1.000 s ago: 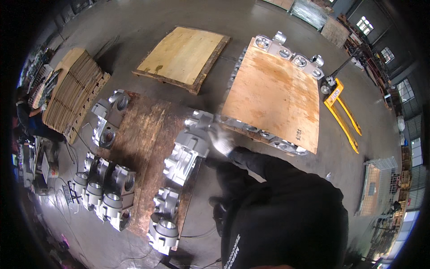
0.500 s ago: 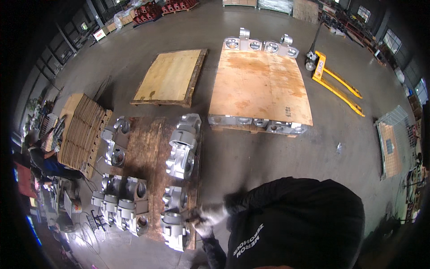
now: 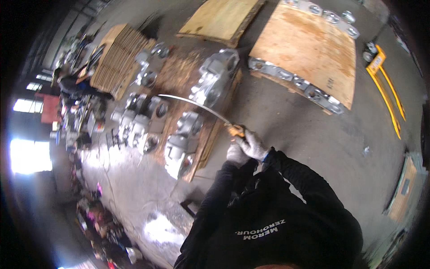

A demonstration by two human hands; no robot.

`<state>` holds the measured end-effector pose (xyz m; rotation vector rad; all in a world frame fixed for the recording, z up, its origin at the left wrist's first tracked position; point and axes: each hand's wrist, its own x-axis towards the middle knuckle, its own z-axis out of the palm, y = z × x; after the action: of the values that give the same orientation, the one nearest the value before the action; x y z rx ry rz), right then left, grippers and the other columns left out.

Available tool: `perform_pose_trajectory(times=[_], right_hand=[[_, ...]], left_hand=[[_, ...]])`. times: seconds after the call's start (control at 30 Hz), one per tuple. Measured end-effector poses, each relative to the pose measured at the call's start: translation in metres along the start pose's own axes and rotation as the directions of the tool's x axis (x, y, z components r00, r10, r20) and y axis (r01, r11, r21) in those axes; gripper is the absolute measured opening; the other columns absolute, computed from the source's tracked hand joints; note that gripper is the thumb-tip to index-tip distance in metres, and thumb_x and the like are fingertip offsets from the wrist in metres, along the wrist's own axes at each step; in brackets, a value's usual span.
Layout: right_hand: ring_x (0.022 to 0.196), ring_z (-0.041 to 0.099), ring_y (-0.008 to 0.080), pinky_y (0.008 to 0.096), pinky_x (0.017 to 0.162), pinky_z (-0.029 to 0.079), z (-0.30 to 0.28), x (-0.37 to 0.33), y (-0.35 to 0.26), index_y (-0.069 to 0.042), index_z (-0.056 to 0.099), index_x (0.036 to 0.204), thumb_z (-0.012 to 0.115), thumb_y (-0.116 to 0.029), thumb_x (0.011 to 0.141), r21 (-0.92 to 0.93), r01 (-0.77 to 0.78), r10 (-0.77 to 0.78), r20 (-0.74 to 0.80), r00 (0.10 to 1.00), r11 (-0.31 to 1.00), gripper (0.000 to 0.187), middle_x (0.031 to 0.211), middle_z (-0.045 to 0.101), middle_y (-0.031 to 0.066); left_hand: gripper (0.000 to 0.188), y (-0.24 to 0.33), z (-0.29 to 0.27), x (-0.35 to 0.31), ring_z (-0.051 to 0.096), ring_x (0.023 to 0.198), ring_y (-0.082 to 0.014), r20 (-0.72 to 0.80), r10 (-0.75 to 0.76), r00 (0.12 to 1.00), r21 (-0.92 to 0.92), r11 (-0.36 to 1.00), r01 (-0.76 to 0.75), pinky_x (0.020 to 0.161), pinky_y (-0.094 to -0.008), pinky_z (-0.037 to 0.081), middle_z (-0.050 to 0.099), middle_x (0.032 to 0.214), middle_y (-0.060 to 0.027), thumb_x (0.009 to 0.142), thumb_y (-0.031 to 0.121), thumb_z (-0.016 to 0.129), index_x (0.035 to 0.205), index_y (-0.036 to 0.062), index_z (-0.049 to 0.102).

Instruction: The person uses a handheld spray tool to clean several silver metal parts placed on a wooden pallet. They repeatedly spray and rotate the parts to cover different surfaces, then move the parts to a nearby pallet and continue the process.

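Both my hands, in pale work gloves, are together in front of my chest. My right hand [image 3: 254, 145] is closed on an orange tape measure [image 3: 236, 131]. From its case a thin whitish blade [image 3: 192, 102] arcs out leftward over the metal castings. Pressed in just below, my left hand [image 3: 237, 154] has curled fingers, partly hidden, and what it grips is unclear. Nearest to my hands are silver castings [image 3: 179, 150] with round openings, standing on the right edge of a worn wooden pallet [image 3: 172, 80]. More castings [image 3: 143, 119] stand along the pallet's left side.
At upper right, a plywood sheet [image 3: 309, 49] lies over a layer of castings. A bare board-topped pallet [image 3: 219, 18] is at the top, a yellow pallet jack [image 3: 385, 85] at far right. Beside stacked cardboard [image 3: 118, 58] at left, another person [image 3: 74, 83] works.
My view has turned and the scene has shifted. My hands have come off the castings at the pallet's edge and up together, and the tape blade now shows stretched out.
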<state>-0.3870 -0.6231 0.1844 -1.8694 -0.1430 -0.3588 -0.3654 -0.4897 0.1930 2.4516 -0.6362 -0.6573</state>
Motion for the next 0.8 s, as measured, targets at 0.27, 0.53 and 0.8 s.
perform_pose_trajectory(times=[0.27,0.53,0.8], right_hand=[[0.095,0.065,0.0368,0.0420,0.079,0.050,-0.024,-0.064,0.057,-0.003,0.052,0.121,0.054,-0.035,0.098,-0.091,-0.531,0.489,-0.284,0.825,0.842,0.039,0.103,0.065,0.0202],[0.098,0.063,0.0427,0.0449,0.077,0.050,0.002,-0.089,0.081,-0.003,0.052,0.119,0.055,-0.035,0.097,-0.338,-0.521,0.398,-0.371,0.839,0.784,0.039,0.103,0.064,0.0264],[0.092,0.062,0.0450,0.0483,0.072,0.049,0.142,-0.071,0.031,-0.004,0.054,0.114,0.060,-0.026,0.093,-0.393,-0.424,0.445,-0.042,0.895,0.816,0.031,0.096,0.064,0.0266]], left_hand=[[0.048,-0.111,-0.011,-0.126,0.068,0.096,-0.0253,-0.206,-0.402,0.892,-0.230,0.906,0.355,0.085,-0.0369,0.053,0.070,0.102,-0.0130,0.087,0.032,0.068,0.127,0.0083,0.056],[0.043,-0.228,-0.113,-0.149,0.064,0.098,-0.0384,-0.768,-0.153,0.622,-0.054,0.983,0.175,0.080,-0.0472,0.052,0.064,0.109,-0.0191,0.084,0.024,0.068,0.122,0.0089,0.058],[0.057,-0.312,-0.155,-0.120,0.049,0.124,-0.0316,-0.575,-0.116,0.810,0.030,0.986,0.162,0.101,-0.0552,0.029,0.052,0.133,-0.0142,0.088,0.041,0.060,0.135,0.0104,0.047]])
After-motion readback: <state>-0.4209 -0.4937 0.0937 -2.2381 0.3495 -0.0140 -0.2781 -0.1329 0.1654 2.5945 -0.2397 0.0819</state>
